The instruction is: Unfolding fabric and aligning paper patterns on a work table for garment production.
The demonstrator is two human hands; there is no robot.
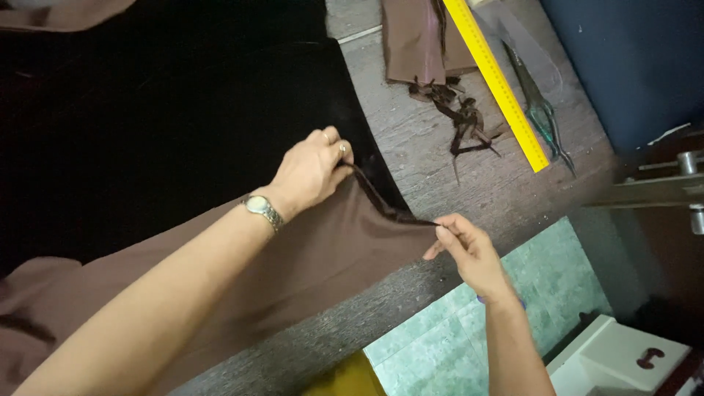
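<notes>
We pinch the brown fabric (323,249) edge taut near the desk (440,161) front edge: left hand (312,172) and right hand (469,249) fingers closed on it. Uneven pull may slip the fold.

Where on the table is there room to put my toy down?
Bare wood table lies between the black cloth and the fabric scraps. More lies below the yellow ruler, beside the right hand. It is crowded around the scraps, ruler and scissors.
</notes>
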